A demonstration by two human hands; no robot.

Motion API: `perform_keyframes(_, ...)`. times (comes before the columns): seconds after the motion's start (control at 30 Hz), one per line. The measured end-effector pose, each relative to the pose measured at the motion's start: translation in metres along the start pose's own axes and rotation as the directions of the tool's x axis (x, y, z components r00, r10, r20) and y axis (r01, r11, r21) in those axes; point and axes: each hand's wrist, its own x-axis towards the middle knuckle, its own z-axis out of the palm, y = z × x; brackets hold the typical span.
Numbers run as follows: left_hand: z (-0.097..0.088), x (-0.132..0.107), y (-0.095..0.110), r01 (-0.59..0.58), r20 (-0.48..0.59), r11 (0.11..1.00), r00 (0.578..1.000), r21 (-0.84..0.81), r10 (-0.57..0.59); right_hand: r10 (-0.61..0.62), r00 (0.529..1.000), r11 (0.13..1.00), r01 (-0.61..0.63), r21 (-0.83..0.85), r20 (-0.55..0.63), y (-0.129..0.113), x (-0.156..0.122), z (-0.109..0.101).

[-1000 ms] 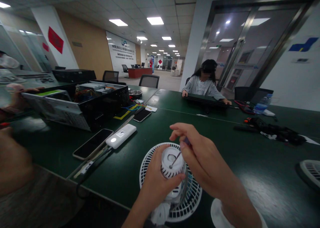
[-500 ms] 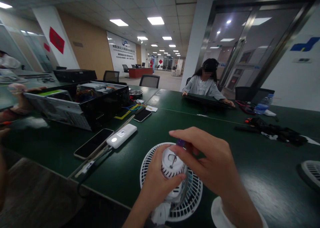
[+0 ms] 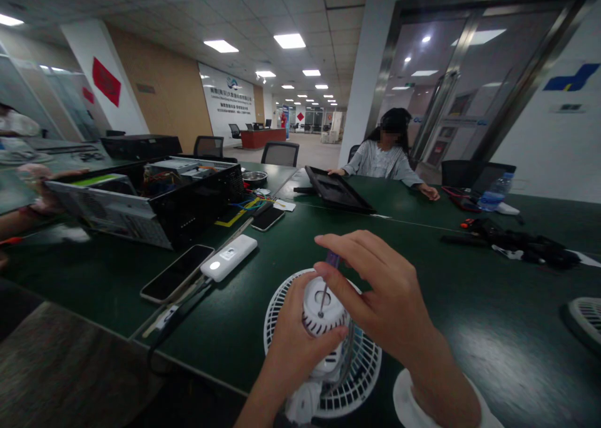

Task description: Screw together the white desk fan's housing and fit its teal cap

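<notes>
A white fan (image 3: 370, 378) lies grille-down on the green table, its motor housing pointing up. My left hand (image 3: 300, 340) wraps round that housing (image 3: 312, 296). In my right hand (image 3: 375, 284), thumb and fingers pinch the purple handle of a screwdriver (image 3: 332, 259). Its thin metal shaft slants down, and the tip meets a screw spot near the edge of the housing's back. Part of the handle is hidden behind my fingers.
Left stand a phone (image 3: 177, 273), a white power bank (image 3: 229, 257) with a cable, and an opened computer case (image 3: 188, 209) with another person's hand at it. Across the table, a person (image 3: 385, 146) touches a black monitor (image 3: 335, 190). Another fan grille (image 3: 586, 318) lies right.
The screwdriver now stands more upright, and my right hand has shifted slightly left and up. Across the table, the monitor has been turned and moved left, with one of the person's hands off it.
</notes>
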Motion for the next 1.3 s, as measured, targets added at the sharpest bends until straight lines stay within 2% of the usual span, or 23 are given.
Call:
perform_keyframes(0.13, 0.000, 0.000, 0.000, -0.009, -0.002, 1.000, 1.000, -0.005, 0.009, 0.019, 0.996, 0.993, -0.029, 0.117, 0.085, 0.000, 0.000, -0.002)
perform_keyframes(0.3, 0.001, 0.000, -0.001, -0.006, -0.018, 1.000, 1.000, -0.015, 0.005, 0.026, 0.999, 1.000, -0.026, 0.010, 0.028, 0.000, 0.002, -0.001)
perform_keyframes(0.47, -0.001, -0.001, 0.004, -0.007, 0.014, 1.000, 1.000, -0.025, 0.007, 0.124, 0.968, 0.976, -0.158, 0.149, 0.216, 0.003, 0.000, -0.003)
perform_keyframes(0.53, -0.002, 0.000, 0.004, -0.001, 0.021, 1.000, 1.000, -0.018, 0.001, 0.169, 0.956, 0.966, -0.209, 0.151, 0.241, 0.005, -0.001, -0.004)
perform_keyframes(0.7, -0.001, 0.000, 0.000, 0.007, 0.021, 0.999, 1.000, -0.033, -0.006, 0.277, 0.944, 0.954, -0.293, 0.068, 0.181, 0.012, 0.000, 0.001)
perform_keyframes(0.87, -0.001, -0.001, -0.002, 0.000, 0.011, 0.999, 1.000, -0.037, 0.001, 0.347, 0.923, 0.931, -0.361, 0.060, 0.168, 0.016, 0.000, 0.004)
perform_keyframes(1.07, -0.001, -0.002, -0.003, -0.007, 0.003, 1.000, 1.000, -0.030, 0.008, 0.402, 0.899, 0.905, -0.419, 0.072, 0.176, 0.016, 0.000, 0.003)
perform_keyframes(1.3, -0.001, -0.001, -0.005, 0.000, 0.005, 1.000, 1.000, -0.031, 0.001, 0.405, 0.904, 0.907, -0.416, 0.064, 0.134, 0.018, -0.001, 0.002)
